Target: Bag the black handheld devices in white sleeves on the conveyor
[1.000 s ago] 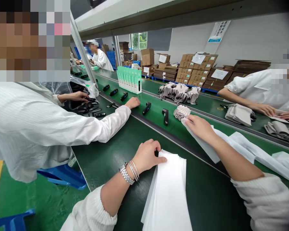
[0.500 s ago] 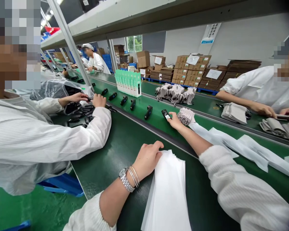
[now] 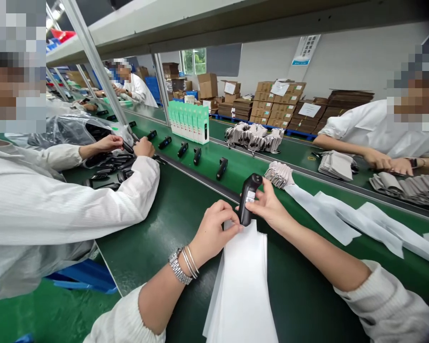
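My right hand (image 3: 271,206) is closed round a black handheld device (image 3: 248,199) with a white label, held upright above the near table. My left hand (image 3: 216,228), wrist ringed by a watch and bangles, pinches the top edge of a stack of white sheets (image 3: 246,286). The device's lower end is right beside my left fingertips, over the top of the stack. Beyond my right hand, a bundle of grey pouches (image 3: 279,174) lies on the green belt (image 3: 207,186), with white sheets (image 3: 325,216) trailing to the right.
Several black devices (image 3: 221,168) stand in a row along the belt. Behind them are green-and-white boxes (image 3: 189,123) and a pile of grey pouches (image 3: 253,137). A co-worker's sleeve (image 3: 103,205) reaches in at left; another person's hands (image 3: 389,163) work at right. A shelf beam crosses overhead.
My right hand has brought the black device from over the belt toward me, turning it upright near my left hand. My left hand has stayed at the top of the white sheets.
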Action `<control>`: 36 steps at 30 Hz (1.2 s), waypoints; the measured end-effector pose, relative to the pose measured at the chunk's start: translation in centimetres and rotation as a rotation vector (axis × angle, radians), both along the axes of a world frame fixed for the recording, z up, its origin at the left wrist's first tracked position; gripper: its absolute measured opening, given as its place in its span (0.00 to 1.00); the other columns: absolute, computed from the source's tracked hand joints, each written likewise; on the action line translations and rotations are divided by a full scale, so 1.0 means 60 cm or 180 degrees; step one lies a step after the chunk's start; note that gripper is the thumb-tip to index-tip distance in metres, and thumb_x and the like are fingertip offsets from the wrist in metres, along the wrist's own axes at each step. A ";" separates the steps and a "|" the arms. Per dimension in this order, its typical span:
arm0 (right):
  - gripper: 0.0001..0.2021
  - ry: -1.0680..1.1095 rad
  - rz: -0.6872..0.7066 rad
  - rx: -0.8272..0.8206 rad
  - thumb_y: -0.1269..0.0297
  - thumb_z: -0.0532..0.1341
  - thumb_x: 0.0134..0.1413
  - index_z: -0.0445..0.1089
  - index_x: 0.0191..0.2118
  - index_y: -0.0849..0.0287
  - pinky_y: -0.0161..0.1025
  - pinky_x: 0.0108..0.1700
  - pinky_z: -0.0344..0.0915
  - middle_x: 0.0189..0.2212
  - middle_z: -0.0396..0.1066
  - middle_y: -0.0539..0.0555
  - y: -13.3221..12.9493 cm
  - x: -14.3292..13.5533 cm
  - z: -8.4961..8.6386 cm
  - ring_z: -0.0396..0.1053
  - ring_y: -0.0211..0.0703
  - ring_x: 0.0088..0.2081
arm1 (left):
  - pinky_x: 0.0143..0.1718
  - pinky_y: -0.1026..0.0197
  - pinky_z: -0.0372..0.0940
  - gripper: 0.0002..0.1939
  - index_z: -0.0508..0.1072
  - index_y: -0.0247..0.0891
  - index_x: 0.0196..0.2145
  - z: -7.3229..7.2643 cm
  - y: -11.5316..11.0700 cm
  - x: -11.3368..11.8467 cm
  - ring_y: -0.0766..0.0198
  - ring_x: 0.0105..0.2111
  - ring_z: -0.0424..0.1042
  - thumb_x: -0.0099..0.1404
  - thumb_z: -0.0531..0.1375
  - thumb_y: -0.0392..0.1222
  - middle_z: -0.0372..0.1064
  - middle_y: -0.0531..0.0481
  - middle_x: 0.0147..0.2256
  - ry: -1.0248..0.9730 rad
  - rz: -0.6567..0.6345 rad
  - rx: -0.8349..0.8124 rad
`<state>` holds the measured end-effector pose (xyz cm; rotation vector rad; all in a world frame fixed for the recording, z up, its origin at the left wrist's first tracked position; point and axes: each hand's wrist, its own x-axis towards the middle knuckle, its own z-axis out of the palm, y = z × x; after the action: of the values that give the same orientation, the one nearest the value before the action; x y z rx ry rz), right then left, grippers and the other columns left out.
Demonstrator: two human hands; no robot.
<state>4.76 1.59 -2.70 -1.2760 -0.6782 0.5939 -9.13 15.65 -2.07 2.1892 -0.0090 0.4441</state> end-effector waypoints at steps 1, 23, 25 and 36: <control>0.35 -0.0161 0.0018 -0.0068 0.56 0.68 0.48 0.49 0.58 0.42 0.44 0.41 0.70 0.47 0.65 0.52 0.001 -0.005 -0.002 0.71 0.43 0.39 | 0.46 0.61 0.61 0.04 0.73 0.38 0.29 0.002 -0.001 -0.001 0.65 0.40 0.65 0.61 0.62 0.39 0.61 0.50 0.36 -0.0073 -0.0080 -0.0108; 0.12 -0.3295 -0.1452 -0.2699 0.61 0.58 0.54 0.70 0.43 0.57 0.40 0.42 0.59 0.40 0.71 0.57 0.095 0.229 0.018 0.66 0.51 0.44 | 0.41 0.60 0.54 0.10 0.70 0.38 0.27 -0.022 0.013 0.008 0.65 0.35 0.65 0.66 0.55 0.41 0.66 0.54 0.29 0.0618 0.0235 0.0903; 0.18 -0.2907 -0.1136 -0.2741 0.55 0.60 0.52 0.69 0.48 0.56 0.43 0.45 0.59 0.42 0.70 0.58 0.123 0.221 -0.009 0.65 0.52 0.45 | 0.40 0.60 0.53 0.15 0.68 0.37 0.25 -0.021 0.011 0.009 0.66 0.34 0.65 0.68 0.52 0.42 0.65 0.53 0.28 0.0568 0.0194 0.1081; 0.23 -0.1169 -0.0817 -0.1890 0.61 0.56 0.52 0.53 0.54 0.54 0.40 0.36 0.68 0.35 0.69 0.50 0.102 0.181 -0.038 0.71 0.41 0.31 | 0.46 0.58 0.55 0.06 0.68 0.39 0.33 -0.020 0.013 0.006 0.66 0.35 0.65 0.67 0.52 0.38 0.67 0.54 0.31 0.0300 0.0193 0.1054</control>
<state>15.63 7.72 -4.95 -2.0261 -0.6422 0.3568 -8.77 16.44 -3.26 2.5402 0.0380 0.3945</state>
